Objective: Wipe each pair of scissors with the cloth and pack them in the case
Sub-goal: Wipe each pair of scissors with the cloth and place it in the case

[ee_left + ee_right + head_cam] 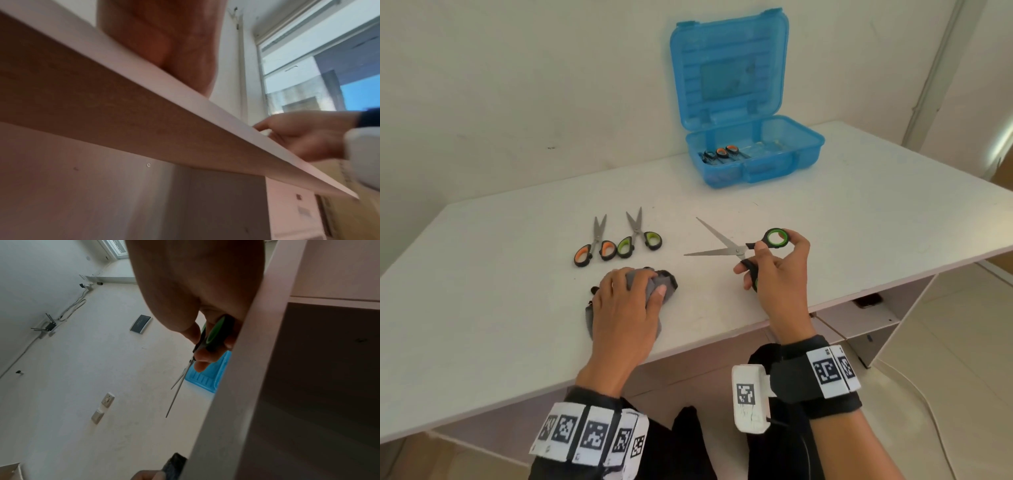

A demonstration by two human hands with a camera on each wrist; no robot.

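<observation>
My right hand [774, 260] holds a pair of green-handled scissors [726, 247] by both handles, blades spread apart and pointing left above the table; the right wrist view shows the scissors [213, 335] in my fingers. My left hand [626, 301] grips a bunched grey cloth [666, 281] on the white table [482, 308]. Two more pairs lie beyond the cloth: orange-handled scissors [595, 245] and green-handled scissors [638, 234]. The open blue case [753, 150] stands at the back with scissors in the case [720, 154]. In the left wrist view my right hand [304, 134] shows over the table edge.
The case lid [729, 68] leans upright against the wall. The table's front edge [688, 353] runs near my wrists, with a shelf unit [866, 318] underneath on the right. A white cable [928, 404] lies on the floor.
</observation>
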